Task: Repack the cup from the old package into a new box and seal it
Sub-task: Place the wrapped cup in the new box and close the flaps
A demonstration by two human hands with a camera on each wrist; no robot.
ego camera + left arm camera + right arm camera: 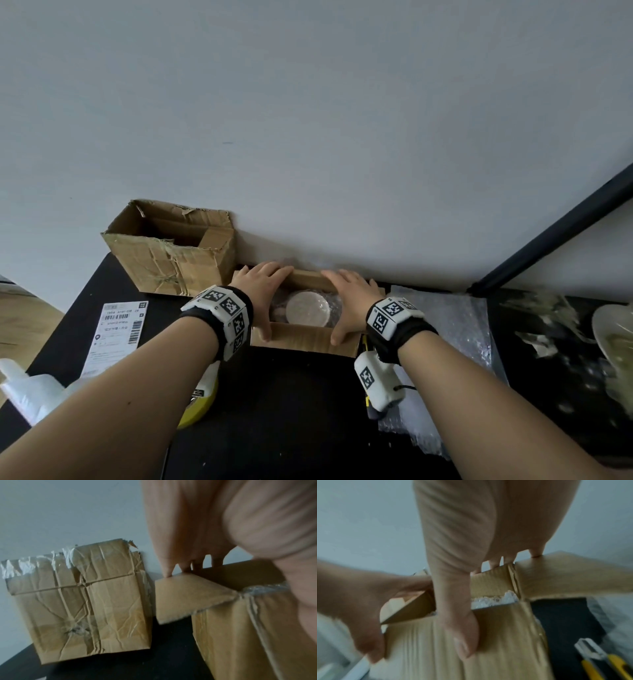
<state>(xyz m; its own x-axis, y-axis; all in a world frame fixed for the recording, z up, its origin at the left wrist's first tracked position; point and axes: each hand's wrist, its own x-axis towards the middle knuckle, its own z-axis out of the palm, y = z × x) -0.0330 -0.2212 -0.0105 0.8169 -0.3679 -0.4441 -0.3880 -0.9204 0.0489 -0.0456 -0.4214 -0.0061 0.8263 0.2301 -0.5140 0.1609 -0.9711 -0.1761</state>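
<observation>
From my remote seat, I judge the repack past its midpoint. The pale round cup wrapped in clear bubble film (307, 307) already sits inside the small, clean brown cardboard box (301, 337) in the middle of the black table (291, 404), seen from above through the open top. The torn, crumpled brown cardboard package with shredded tape (171, 246) stands just to the left of it against the wall, open at the top; I see no cup in it.

My left hand (265, 296) spans the box's left end, its fingers (167, 566) curled over the far flap and the thumb hooked on the near wall, so it is grasping the box. My right hand (349, 303) mirrors it at the right end, fingers (494, 563) over the far edge and thumb pressed down the near side, also clamped on the cardboard. One side flap (185, 596) juts outward, not yet folded.

What I reckon is left: fold all the flaps down and tape the seam. A yellow tape roll (200, 401) lies on the table under my left forearm, and a yellow-handled utility knife (606, 664) lies just right of the box; a printed shipping label (118, 334) lies to the left.
</observation>
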